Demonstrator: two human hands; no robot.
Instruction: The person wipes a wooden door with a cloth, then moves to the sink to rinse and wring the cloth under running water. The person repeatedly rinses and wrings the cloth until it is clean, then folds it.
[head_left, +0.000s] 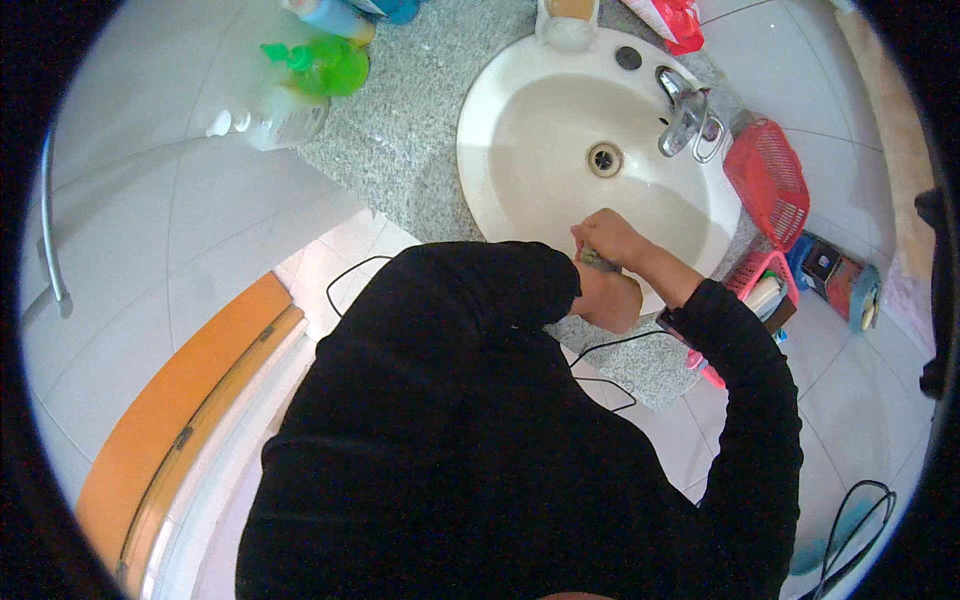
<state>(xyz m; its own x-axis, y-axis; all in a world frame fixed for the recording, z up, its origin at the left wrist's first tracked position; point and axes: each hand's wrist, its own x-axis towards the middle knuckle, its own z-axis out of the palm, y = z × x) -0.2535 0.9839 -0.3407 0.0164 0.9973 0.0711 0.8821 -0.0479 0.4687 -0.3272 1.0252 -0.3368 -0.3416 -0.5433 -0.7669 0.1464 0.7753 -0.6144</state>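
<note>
My right hand (606, 235) is curled at the near side of a cream washbasin (551, 180), closed on a small green-grey thing (590, 256) too hidden to name. Just below it, my left hand (613, 301) is bent beside the same thing, over the basin's near rim; its fingers are hidden, so its grip cannot be told. A chrome single-lever faucet (684, 124) stands at the basin's right rim. The round drain (604, 160) lies beyond my hands.
A green pump bottle (334, 66) and a clear pump bottle (289, 120) stand on the speckled counter (405, 112) at left. A red plastic basket (766, 180) and a pink basket (757, 277) with items are at right. A black cable (619, 345) crosses the counter near my right sleeve.
</note>
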